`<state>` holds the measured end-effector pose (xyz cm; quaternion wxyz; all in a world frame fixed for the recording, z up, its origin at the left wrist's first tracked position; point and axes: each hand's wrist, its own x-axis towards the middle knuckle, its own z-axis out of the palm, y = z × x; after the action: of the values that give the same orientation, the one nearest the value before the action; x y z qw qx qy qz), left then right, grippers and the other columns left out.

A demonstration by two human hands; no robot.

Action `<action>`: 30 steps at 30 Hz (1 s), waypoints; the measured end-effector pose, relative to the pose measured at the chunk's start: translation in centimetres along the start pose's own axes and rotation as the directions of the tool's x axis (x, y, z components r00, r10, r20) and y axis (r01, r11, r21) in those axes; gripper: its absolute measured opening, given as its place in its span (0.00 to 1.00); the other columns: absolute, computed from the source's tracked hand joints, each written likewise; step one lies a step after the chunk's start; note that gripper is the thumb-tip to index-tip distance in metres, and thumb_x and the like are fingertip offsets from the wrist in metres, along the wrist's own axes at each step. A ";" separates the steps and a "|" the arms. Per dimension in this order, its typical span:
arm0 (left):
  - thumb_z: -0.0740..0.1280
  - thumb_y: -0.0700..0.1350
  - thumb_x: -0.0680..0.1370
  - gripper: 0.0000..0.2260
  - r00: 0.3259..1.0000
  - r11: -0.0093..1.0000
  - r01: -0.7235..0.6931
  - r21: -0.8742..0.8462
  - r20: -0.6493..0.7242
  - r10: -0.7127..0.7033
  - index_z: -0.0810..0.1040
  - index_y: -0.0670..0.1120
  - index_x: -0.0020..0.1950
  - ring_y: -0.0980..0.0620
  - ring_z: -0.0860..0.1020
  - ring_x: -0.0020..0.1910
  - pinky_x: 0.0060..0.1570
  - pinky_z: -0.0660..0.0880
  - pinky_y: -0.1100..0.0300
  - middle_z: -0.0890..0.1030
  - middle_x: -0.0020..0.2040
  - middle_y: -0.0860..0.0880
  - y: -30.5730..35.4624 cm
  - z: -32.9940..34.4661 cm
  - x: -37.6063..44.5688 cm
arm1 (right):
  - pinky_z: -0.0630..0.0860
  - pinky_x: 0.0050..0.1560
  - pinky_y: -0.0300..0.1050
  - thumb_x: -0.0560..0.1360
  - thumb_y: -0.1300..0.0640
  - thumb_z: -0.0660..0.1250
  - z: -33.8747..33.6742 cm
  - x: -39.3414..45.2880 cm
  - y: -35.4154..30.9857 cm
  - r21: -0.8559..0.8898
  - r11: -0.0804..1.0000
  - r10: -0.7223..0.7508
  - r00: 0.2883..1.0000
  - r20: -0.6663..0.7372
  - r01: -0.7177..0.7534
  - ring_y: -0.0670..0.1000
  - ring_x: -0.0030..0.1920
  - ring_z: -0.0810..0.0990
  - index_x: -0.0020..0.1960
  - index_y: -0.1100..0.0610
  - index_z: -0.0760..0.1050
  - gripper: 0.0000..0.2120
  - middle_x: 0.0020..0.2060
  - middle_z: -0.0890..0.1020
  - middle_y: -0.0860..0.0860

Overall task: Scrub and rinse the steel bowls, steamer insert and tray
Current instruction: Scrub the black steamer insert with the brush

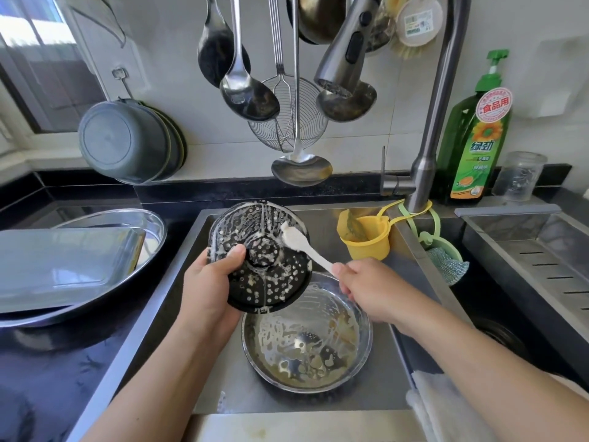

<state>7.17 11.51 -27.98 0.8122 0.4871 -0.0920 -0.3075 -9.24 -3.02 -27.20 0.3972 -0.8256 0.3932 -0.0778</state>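
Left hand point(208, 279) grips the soapy perforated steamer insert point(259, 256), tilted over the sink point(366, 390), thumb on its face; right hand point(366, 287) holds a white brush point(304, 245), head touching the insert; suds-streaked steel bowl point(307, 334) directly beneath; tray point(63, 266) on left counter, in a steel dish point(153, 224).

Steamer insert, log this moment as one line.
left hand holds soapy steamer insert over sink | right hand scrubs it with brush | sudsy steel bowl below | tap off
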 end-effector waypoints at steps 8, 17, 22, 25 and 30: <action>0.63 0.32 0.82 0.14 1.000 1.000 0.023 -0.009 0.008 -0.022 0.77 0.38 0.67 0.37 0.85 0.57 0.61 0.79 0.38 0.85 0.58 0.37 -0.4 0.4 -0.4 | 0.64 0.35 0.45 0.85 0.45 0.53 0.9 -0.3 -0.7 -0.012 1.000 -0.022 1.000 0.018 0.022 0.51 0.33 0.69 0.37 0.55 0.71 0.22 0.32 0.72 0.51; 0.63 0.34 0.82 0.15 1.000 0.998 0.022 -0.058 -0.017 -0.023 0.76 0.38 0.70 0.36 0.84 0.59 0.63 0.77 0.36 0.84 0.61 0.37 -0.2 0.0 0.1 | 0.63 0.31 0.43 0.84 0.44 0.56 0.8 0.1 -0.1 0.081 0.996 0.043 0.998 0.034 -0.045 0.50 0.30 0.67 0.37 0.54 0.71 0.22 0.30 0.70 0.50; 0.62 0.34 0.83 0.16 1.000 0.996 0.007 -0.093 -0.027 -0.010 0.75 0.39 0.71 0.36 0.84 0.59 0.63 0.77 0.35 0.84 0.61 0.37 0.2 -0.3 0.4 | 0.61 0.25 0.41 0.84 0.44 0.57 0.6 0.6 1.0 0.236 0.963 0.123 0.992 0.035 -0.128 0.49 0.29 0.65 0.38 0.54 0.72 0.21 0.29 0.69 0.49; 0.63 0.33 0.82 0.15 1.000 0.999 0.001 -0.052 -0.028 -0.002 0.76 0.39 0.69 0.37 0.84 0.58 0.61 0.78 0.37 0.85 0.59 0.37 0.3 -0.1 0.3 | 0.61 0.24 0.39 0.84 0.44 0.57 1.0 0.4 1.2 0.252 0.955 0.143 0.987 0.069 -0.156 0.48 0.28 0.65 0.38 0.54 0.72 0.21 0.28 0.69 0.48; 0.64 0.32 0.82 0.12 0.999 0.994 0.004 0.107 0.048 -0.009 0.79 0.38 0.65 0.38 0.85 0.56 0.58 0.80 0.41 0.86 0.56 0.38 -0.2 0.3 -0.3 | 0.59 0.22 0.38 0.85 0.45 0.57 0.1 1.1 1.4 0.364 0.921 0.135 0.990 0.046 -0.142 0.47 0.24 0.61 0.40 0.56 0.70 0.19 0.27 0.67 0.48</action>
<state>6.71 11.38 -27.92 0.7817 0.5225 -0.1263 -0.3163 -9.23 -4.29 -28.45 0.5523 -0.7081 0.4252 -0.1134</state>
